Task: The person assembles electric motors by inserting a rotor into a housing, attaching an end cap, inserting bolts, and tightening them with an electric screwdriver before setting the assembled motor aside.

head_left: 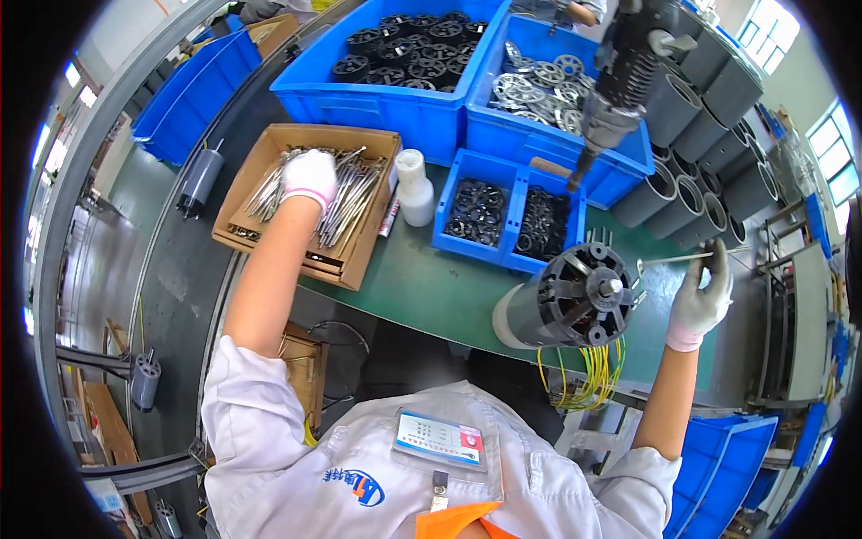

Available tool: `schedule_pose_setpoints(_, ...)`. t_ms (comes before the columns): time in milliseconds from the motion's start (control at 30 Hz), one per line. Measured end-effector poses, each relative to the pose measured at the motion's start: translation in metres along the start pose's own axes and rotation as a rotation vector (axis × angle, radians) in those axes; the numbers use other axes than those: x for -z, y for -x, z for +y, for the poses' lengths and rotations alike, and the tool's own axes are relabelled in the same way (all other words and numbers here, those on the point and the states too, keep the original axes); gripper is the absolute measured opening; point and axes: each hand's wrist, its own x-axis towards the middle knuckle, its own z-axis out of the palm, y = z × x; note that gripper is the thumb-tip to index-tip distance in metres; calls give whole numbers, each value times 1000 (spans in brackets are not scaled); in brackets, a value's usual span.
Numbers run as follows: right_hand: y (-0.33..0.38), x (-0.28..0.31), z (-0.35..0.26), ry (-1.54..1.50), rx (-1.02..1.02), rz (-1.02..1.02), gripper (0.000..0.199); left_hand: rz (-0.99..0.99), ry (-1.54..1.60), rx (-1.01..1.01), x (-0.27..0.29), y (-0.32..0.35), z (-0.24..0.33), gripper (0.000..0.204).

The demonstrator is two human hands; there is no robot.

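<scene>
My left hand [310, 176], in a white glove, is down among long thin metal bolts [346, 214] in an open cardboard box [352, 269]. Its fingers look curled, and what they grip is hidden. My right hand [703, 304], gloved too, pinches one end of a long bolt [672, 260] between thumb and fingers. The bolt lies nearly level, its far end close to the motor. That motor [575, 301] is a grey cylinder with a black spoked end cover and a central shaft. Several bolt ends stand up around its cover. Yellow-green wires [597, 373] hang from it.
A black power driver [620, 99] hangs above the green bench [404, 278]. Behind are blue bins [377, 117] of black and silver end covers, and small blue bins [467, 247] of small parts. A white bottle [415, 193] stands beside the box. Grey cylinders [687, 202] are stacked at right.
</scene>
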Motion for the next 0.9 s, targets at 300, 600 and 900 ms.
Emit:
schedule_pose_setpoints(300, -22, 67, -89, -1018, -248, -261, 27, 229, 335, -111, 11, 22, -9, 26)
schedule_pose_setpoints(600, -38, 82, -119, -916, 203, -586, 16, 299, 2154, -611, 145, 129, 76, 25)
schedule_pose_setpoints(900, -39, 88, -123, -829, 248, -598, 19, 41, 2177, -685, 163, 137, 124, 25)
